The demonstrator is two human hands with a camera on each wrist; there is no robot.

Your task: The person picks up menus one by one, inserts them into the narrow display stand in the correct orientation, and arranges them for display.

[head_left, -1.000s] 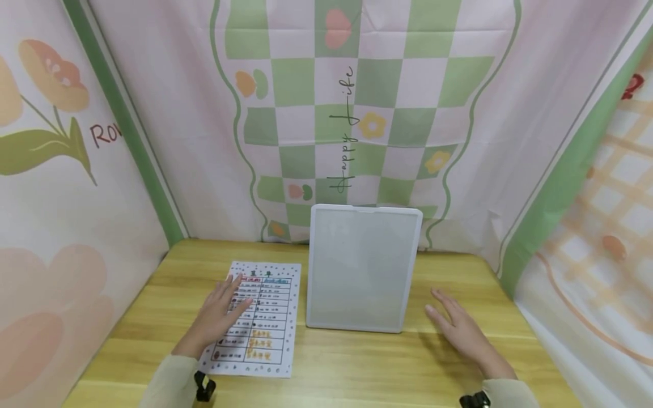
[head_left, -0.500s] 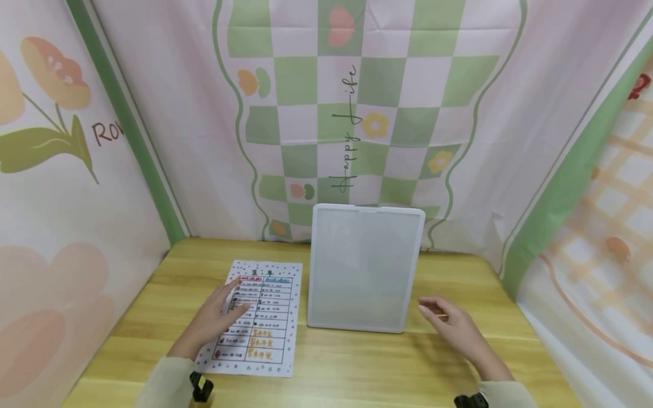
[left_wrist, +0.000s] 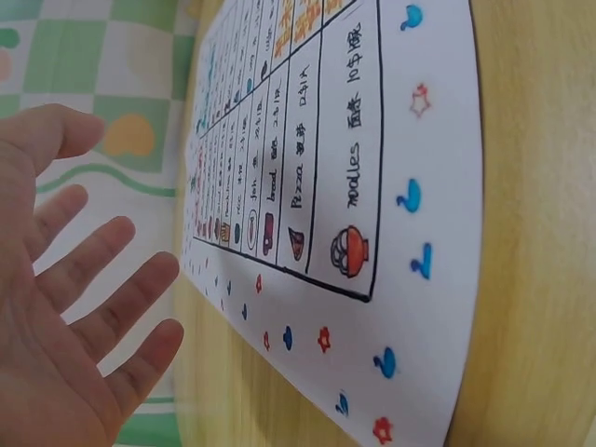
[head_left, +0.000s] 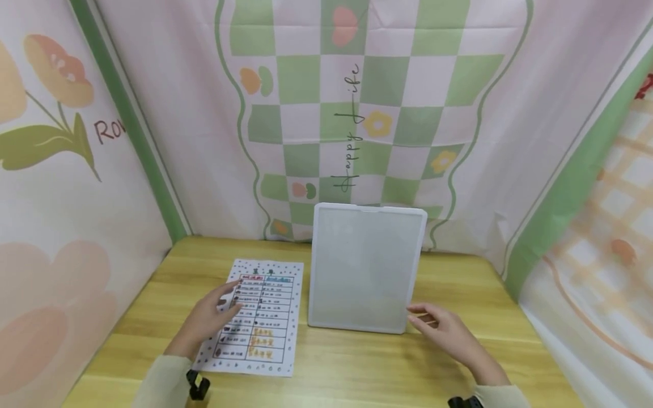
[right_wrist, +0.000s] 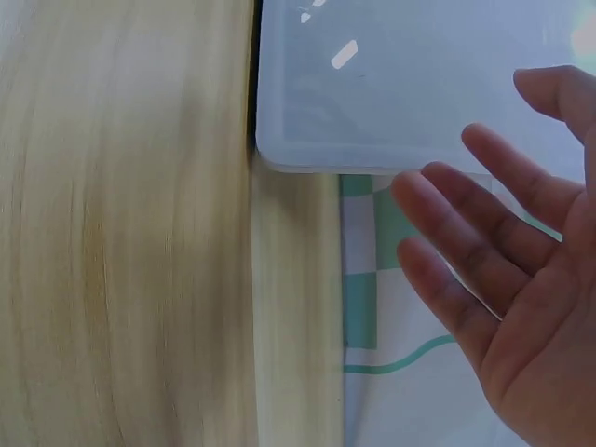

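A white board [head_left: 366, 267] stands upright near the table's back edge, leaning toward the curtain [head_left: 357, 107]. The right hand [head_left: 442, 335], fingers straight and loosely spread, reaches the board's lower right corner; whether it touches cannot be told. A hand-drawn menu sheet [head_left: 257, 317] lies flat just left of the board. The left hand [head_left: 206, 318] hovers over the sheet's left edge, fingers relaxed and spread, holding nothing. The wooden table [head_left: 357, 368] is walled by patterned curtains on three sides.
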